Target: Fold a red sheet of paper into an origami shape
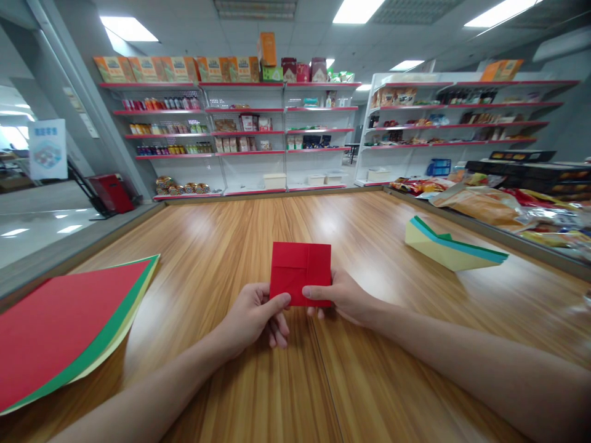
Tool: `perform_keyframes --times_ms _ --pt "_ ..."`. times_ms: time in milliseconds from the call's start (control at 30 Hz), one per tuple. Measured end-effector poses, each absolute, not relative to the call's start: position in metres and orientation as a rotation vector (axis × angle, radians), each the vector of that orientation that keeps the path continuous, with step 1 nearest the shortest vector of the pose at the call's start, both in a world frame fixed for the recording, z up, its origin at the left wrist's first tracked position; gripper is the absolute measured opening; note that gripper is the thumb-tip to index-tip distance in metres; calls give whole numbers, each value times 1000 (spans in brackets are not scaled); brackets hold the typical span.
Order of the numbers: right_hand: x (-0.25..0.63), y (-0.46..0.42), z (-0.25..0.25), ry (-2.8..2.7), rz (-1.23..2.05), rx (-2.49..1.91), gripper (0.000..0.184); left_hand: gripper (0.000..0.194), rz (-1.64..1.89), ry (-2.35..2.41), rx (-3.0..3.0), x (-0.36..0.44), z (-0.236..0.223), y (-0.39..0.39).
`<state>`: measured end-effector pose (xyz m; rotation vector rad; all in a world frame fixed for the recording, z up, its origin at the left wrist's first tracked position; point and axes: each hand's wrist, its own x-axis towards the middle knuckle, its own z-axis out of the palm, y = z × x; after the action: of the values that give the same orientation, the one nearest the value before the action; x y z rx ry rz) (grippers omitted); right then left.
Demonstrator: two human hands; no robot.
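Observation:
A folded square of red paper (299, 261) is held up above the wooden table (221, 240), its creases and overlapping flaps facing me. My left hand (258, 314) pinches its lower left corner, thumb on the front and fingers curled behind. On the lower right, my right hand (339, 292) grips the same paper, its thumb lying across the front and its fingertips showing below the edge. The back of the paper is hidden from view.
At the left lies a stack of red, green and pale yellow paper sheets (69, 314). A folded paper boat (450, 249) stands at the right. Packaged snacks (489, 206) fill the area beyond the right edge. Stocked shelves (244, 109) line the back.

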<state>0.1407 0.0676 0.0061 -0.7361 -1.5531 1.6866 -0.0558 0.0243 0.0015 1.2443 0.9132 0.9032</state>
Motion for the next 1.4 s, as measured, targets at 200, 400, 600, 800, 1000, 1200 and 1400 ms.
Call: perform_keyframes --times_ms 200,400,600,800,1000,1200,1400 --pt "142 67 6 -1572 1801 -686 31 34 752 837 1327 -59 6 26" --pt "141 65 4 -1553 1961 -653 42 33 691 777 1379 -64 5 26" --pt "140 62 9 -1630 1951 -731 30 26 656 845 1429 -58 11 21" --pt "138 57 11 -1716 1882 -745 23 22 618 829 1486 -56 13 17" --pt "140 57 14 -1740 1870 -738 24 22 666 764 1483 -58 11 19" --pt "137 58 9 -1565 1866 -666 27 28 711 864 1456 -59 9 22" --pt "136 62 4 -1400 1804 -627 23 51 765 955 1438 -56 5 22"
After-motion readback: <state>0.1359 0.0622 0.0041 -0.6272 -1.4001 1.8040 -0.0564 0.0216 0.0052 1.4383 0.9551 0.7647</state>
